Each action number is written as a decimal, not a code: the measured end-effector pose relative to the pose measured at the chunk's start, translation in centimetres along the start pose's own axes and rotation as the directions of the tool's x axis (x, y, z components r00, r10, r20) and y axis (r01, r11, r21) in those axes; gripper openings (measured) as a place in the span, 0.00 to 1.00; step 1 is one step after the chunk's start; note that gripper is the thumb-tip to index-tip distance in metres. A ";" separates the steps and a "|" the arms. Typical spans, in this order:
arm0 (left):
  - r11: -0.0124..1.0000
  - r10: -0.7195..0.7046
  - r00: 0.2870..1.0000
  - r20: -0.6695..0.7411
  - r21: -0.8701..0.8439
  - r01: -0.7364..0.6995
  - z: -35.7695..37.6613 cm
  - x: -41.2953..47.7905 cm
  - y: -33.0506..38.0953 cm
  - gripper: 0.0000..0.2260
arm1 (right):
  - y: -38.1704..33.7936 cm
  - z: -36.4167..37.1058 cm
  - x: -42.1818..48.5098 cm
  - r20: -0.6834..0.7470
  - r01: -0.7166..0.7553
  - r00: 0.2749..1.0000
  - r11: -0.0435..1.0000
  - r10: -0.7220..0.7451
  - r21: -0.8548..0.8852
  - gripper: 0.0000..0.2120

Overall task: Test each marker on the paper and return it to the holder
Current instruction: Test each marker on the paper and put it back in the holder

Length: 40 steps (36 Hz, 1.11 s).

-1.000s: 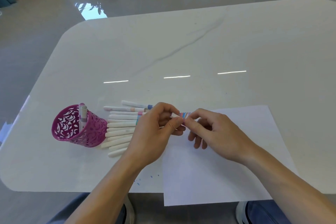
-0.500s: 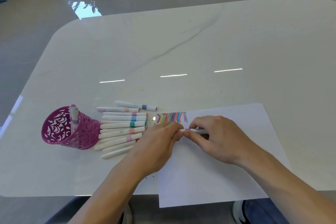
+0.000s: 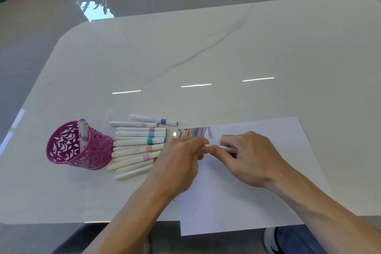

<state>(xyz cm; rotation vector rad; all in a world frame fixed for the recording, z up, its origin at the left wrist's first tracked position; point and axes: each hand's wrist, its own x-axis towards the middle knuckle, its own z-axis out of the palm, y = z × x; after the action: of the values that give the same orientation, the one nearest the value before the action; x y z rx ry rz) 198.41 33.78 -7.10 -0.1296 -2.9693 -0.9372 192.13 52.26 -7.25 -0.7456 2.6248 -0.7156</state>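
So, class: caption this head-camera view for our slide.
Both hands hold a marker over the swatch-striped paper beside the pink holder.

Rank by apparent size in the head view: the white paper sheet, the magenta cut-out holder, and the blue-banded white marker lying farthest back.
1. White paper sheet, largest, though nearest the camera.
2. Magenta cut-out holder.
3. Blue-banded white marker, smallest.

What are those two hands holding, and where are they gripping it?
One white marker, held level over the paper. The right hand pinches its barrel; the left hand pinches the end facing it.
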 end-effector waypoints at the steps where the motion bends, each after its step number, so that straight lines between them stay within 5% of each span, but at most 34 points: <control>1: 1.000 0.000 1.000 0.008 0.003 0.000 0.1 0.0 0.0 0.10 | 0.0 0.0 0.0 0.008 -0.006 1.000 1.000 0.006 -0.004 0.32; 12: 0.996 -0.088 0.990 -0.113 0.020 0.091 -0.5 0.1 -1.6 0.07 | 1.3 -1.7 0.4 -0.063 -0.149 0.986 0.982 0.158 0.119 0.28; 20: 0.995 -0.036 0.993 -0.114 0.089 0.046 0.6 0.0 -1.5 0.07 | 1.9 -1.2 1.1 -0.019 -0.141 0.986 0.900 0.163 0.413 0.11; 26: 0.990 0.063 0.998 -0.011 0.131 -0.061 1.7 0.0 -2.4 0.06 | 1.8 -0.9 1.3 -0.082 -0.038 0.990 0.794 0.111 0.607 0.16; 30: 0.987 0.090 0.995 0.029 0.132 -0.093 2.0 -0.1 -2.9 0.06 | 1.4 -0.9 1.0 0.003 -0.083 0.993 0.682 0.117 0.727 0.20; 40: 0.990 0.090 0.994 0.067 0.106 -0.097 1.6 -0.2 -2.9 0.06 | 1.5 0.1 1.2 -0.088 -0.016 0.991 0.728 0.105 0.685 0.04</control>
<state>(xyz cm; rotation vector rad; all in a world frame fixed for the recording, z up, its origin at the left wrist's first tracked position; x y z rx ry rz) 198.32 32.31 -10.02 -0.2977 -3.0322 -0.7735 190.60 52.63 -8.32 -0.3875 2.1788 -1.6245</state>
